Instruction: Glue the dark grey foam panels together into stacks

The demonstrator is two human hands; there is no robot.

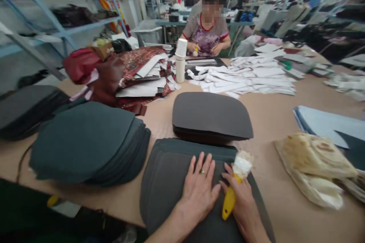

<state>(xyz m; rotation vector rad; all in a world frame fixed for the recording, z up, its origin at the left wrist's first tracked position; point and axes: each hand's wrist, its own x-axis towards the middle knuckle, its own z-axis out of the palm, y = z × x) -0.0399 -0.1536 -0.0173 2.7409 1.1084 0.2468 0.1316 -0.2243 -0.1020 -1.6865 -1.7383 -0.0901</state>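
Note:
My left hand (199,188) lies flat with its fingers stretched out on a dark grey curved panel (167,182). That panel rests on a stack of similar pieces, with dark green edges (196,146) showing behind it. A brush (230,199) with a yellow handle and white, caked bristles is held in my right hand (245,201). Its bristles point away from me and up, while the fingertips of that hand touch the panel. Just beyond the hands sits another stack of grey panels (211,112).
Dark green panels (85,140) are stacked at left. Crumpled cream cloth (316,163) lies at right, near pale blue sheets (322,121). Farther back stand a white bottle (180,68), patterned pieces (142,64) and white strips (251,76). Across the table a person (199,32) holds something yellow.

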